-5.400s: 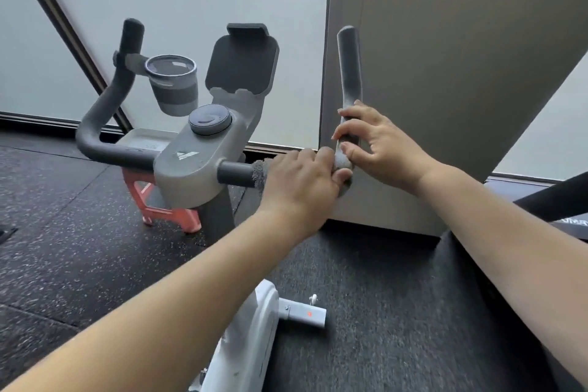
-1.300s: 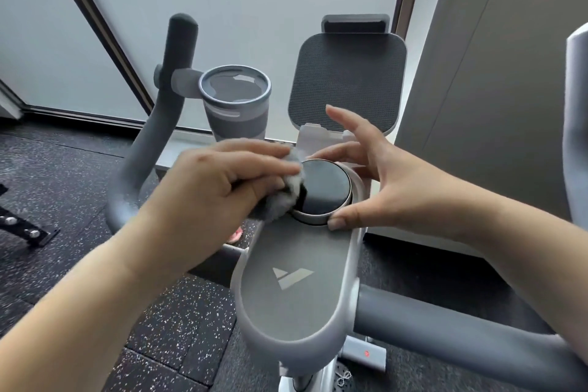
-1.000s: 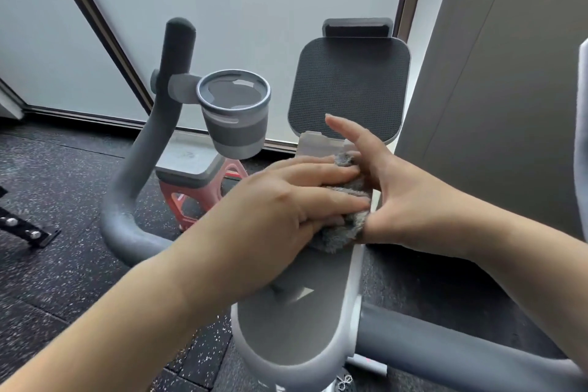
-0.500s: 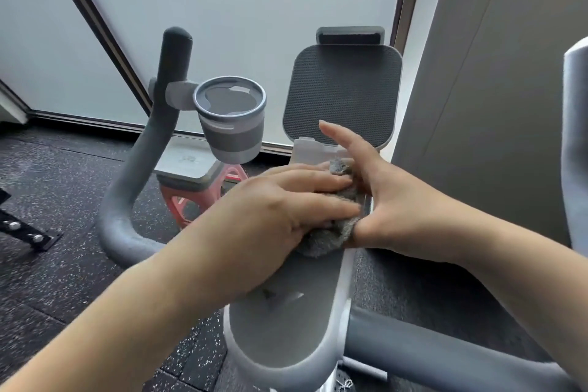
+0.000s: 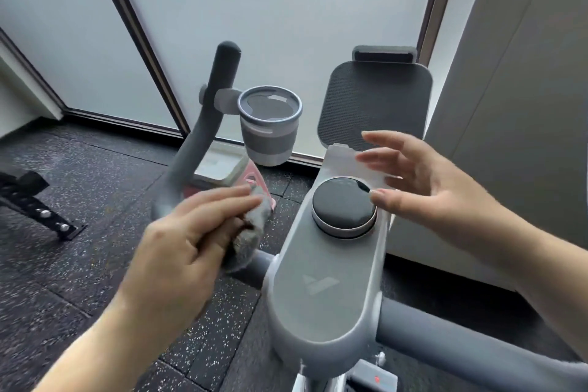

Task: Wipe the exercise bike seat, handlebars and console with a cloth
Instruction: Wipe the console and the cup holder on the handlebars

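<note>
Grey, fluffy and limp, the cloth (image 5: 253, 232) looks light enough to bunch in one palm, so it wants gathering into a wad rather than pinching by a corner, and that is how it sits: the left hand (image 5: 187, 242) is curled closed around it, fingers laid flat along the top, held just left of the console (image 5: 321, 293) and, by the look of it, clear of it. Across from it the right hand (image 5: 426, 194) is spread open and holds nothing, its thumb tip at the edge of the round black dial (image 5: 343, 204), though I cannot tell whether it presses there. Beyond them stand the left handlebar (image 5: 203, 134), the grey cup holder (image 5: 270, 127) and the dark tablet rest (image 5: 375, 102).
</note>
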`<state>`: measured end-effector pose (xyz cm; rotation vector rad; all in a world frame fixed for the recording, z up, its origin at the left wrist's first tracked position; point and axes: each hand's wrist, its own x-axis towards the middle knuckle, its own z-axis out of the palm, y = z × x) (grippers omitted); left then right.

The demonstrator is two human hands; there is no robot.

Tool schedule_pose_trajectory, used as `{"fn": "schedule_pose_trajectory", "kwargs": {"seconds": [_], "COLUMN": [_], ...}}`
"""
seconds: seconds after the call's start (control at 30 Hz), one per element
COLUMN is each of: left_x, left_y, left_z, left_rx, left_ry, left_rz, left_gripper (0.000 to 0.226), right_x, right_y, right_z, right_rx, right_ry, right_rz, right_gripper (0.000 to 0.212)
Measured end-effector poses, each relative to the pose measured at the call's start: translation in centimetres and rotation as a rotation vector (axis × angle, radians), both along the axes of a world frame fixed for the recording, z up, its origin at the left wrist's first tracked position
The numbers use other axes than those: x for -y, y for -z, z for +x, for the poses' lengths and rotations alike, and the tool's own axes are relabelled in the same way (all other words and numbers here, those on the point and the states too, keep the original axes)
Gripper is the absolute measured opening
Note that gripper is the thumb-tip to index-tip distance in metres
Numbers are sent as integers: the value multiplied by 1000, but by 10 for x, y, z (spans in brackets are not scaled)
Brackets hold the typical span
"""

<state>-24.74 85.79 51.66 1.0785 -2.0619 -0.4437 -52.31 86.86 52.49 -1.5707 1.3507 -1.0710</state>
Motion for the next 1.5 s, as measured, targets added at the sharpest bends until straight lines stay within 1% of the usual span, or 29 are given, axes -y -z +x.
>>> {"fn": "schedule_pose_trajectory", "kwargs": {"seconds": [0.07, 0.1, 0.2, 0.3, 0.37, 0.47, 0.53, 0.57, 0.63, 0.7, 0.8, 0.87, 0.93, 1.0, 1.03, 1.1, 1.17, 1.2, 1.27, 1.33, 1.37, 1.43, 1.47, 1.5], "left_x": [-8, -8, -2, 17, 35, 51, 43, 33, 14, 16, 42, 55, 60, 56, 50, 35, 28, 32, 49, 64, 67, 70, 71, 74], "left_y": [18, 25, 33, 34, 32, 21, 15, 15, 24, 33, 39, 37, 28, 19, 16, 21, 35, 40, 44, 38, 34, 24, 20, 17], "left_z": [-4, -4, 0, 21, 44, 62, 47, 34, 13, 18, 51, 70, 74, 64, 57, 45, 44, 50, 64, 76, 78, 74, 69, 64], "left_rx": [191, 250, 282, 344, 374, 368, 269, 231, 265, 314, 313, 324, 285, 182, 138, 156, 238, 259, 276, 255, 222, 97, 35, 16], "left_ry": [78, 93, 106, 114, 41, -44, -79, -63, 23, 81, 26, -37, -89, -145, -139, -36, 80, 91, 28, -58, -89, -186, -258, -333], "left_rz": [-85, -112, -191, -256, -262, -190, -98, -74, -106, -186, -262, -265, -259, -256, -247, -246, -253, -258, -279, -280, -277, -267, -242, -193], "left_gripper": [30, 31, 34, 34, 31, 38, 37, 35, 33, 31, 30, 30, 27, 26, 25, 25, 29, 31, 32, 28, 26, 27, 28, 29], "right_x": [0, 1, 6, 18, 31, 54, 72, 81, 101, 119, 142, 154, 165, 175, 180, 186, 189, 189, 190, 190, 189, 190, 190, 190], "right_y": [-4, -6, -10, -17, -22, -29, -30, -30, -28, -25, -24, -24, -25, -25, -26, -27, -28, -29, -30, -29, -28, -27, -27, -28], "right_z": [4, 7, 19, 30, 39, 50, 59, 62, 67, 70, 72, 74, 76, 78, 78, 77, 76, 76, 76, 75, 75, 74, 74, 74], "right_rx": [24, 27, -55, -152, -188, -186, -193, -202, -268, -388, -533, -609, -688, -745, -768, -811, -839, -846, -851, -839, -832, -823, -817, -808], "right_ry": [79, 102, 112, 72, 44, 32, 41, 55, 87, 93, 74, 32, -13, -41, -48, -68, -82, -84, -86, -84, -80, -85, -88, -87], "right_rz": [-14, -14, -30, -56, -43, -42, -84, -111, -165, -188, -143, -121, -103, -89, -78, -63, -67, -74, -95, -98, -94, -94, -95, -91], "right_gripper": [51, 46, 37, 32, 29, 26, 25, 26, 32, 46, 76, 90, 98, 106, 109, 111, 104, 99, 92, 96, 98, 100, 100, 101]}}
